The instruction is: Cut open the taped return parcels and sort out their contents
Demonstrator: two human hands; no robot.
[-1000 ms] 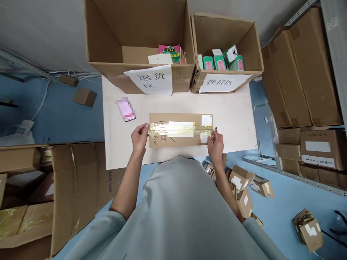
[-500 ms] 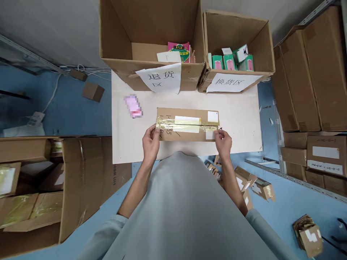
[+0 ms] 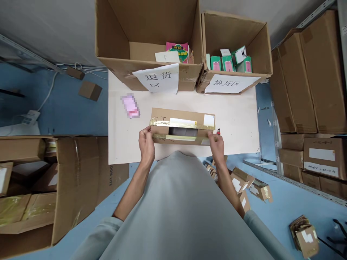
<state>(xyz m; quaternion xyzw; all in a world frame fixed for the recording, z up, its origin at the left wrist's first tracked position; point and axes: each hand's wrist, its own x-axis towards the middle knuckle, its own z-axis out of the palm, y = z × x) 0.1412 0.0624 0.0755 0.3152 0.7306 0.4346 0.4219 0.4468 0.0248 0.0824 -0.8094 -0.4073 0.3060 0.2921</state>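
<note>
A long flat cardboard parcel (image 3: 181, 117) with white labels and yellowish tape lies across the middle of the white table (image 3: 238, 119). Its near flap (image 3: 179, 138) is lifted, showing a dark gap inside. My left hand (image 3: 146, 143) is closed on the flap's left end. My right hand (image 3: 216, 143) grips the flap's right end, and a small red-tipped object shows just beside its fingers.
Two big open cartons with paper signs stand at the table's far edge: the left carton (image 3: 119, 68) holds books, the right carton (image 3: 260, 47) small green boxes. A pink phone (image 3: 130, 106) lies on the table's left. Small parcels litter the blue floor; stacked cartons fill the shelves at right.
The taped seam on the parcel has parted. Both hands have pulled the near flap up and toward me, opening a gap in the parcel's top.
</note>
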